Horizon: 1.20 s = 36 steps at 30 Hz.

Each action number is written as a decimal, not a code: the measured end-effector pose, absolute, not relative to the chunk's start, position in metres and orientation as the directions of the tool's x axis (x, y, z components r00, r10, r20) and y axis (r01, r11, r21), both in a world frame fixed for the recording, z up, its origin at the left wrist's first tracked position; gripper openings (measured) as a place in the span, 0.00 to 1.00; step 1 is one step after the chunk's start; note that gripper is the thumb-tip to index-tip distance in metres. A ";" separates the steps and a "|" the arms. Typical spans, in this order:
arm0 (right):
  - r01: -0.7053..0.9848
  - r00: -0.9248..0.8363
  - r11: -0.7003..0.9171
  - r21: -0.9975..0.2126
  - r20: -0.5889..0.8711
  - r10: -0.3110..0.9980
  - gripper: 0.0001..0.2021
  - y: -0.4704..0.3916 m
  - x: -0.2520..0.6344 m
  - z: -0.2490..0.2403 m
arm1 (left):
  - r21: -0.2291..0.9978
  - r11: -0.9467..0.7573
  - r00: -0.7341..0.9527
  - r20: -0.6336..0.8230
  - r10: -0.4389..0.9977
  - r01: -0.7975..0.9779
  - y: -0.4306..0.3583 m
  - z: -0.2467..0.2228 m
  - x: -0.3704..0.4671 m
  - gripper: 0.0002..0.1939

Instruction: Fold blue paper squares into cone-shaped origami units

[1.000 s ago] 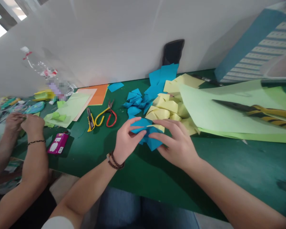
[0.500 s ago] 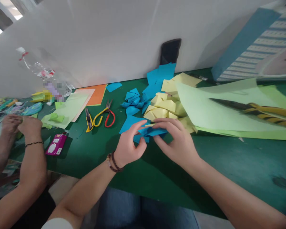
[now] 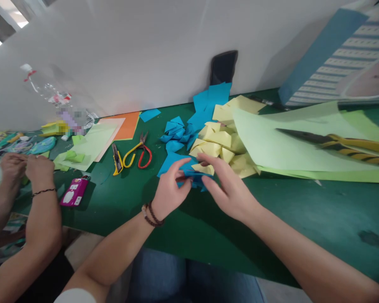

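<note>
Left hand (image 3: 170,189) has brought its thumb in against the blue paper (image 3: 197,180) since half a second ago; paper's right end has slipped leftward. Left thumb and fingers pinch it. Right hand (image 3: 232,187) parted around that end, contact unclear. Paper held over the counter (image 3: 183,240), nearer the person than yellow folded pieces (image 3: 219,141). Scissors (image 3: 145,156) and cutter (image 3: 117,162) lie left.

A dark phone (image 3: 223,67) leans against the pale wall (image 3: 129,54)
</note>
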State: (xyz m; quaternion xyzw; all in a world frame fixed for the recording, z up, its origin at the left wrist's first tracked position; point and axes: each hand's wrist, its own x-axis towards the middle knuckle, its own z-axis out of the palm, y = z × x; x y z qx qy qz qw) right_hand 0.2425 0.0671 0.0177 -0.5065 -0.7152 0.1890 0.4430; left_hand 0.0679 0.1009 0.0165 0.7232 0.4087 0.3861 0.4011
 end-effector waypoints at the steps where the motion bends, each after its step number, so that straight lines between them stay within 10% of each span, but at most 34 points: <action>1: 0.501 -0.062 0.387 -0.774 0.414 0.908 0.21 0.067 0.244 0.017 | 0.929 -0.273 0.359 0.172 0.917 0.251 0.103 0.015 0.068 0.23; 15: 0.479 -0.002 0.245 -0.843 0.279 0.960 0.12 0.077 0.250 0.021 | 0.998 0.054 0.424 -0.057 0.904 0.019 0.111 0.020 0.063 0.26; 36: 0.624 0.077 0.281 -0.729 0.415 0.906 0.10 0.076 0.245 0.012 | 0.815 -0.435 0.311 0.329 0.891 0.383 0.097 0.023 0.069 0.14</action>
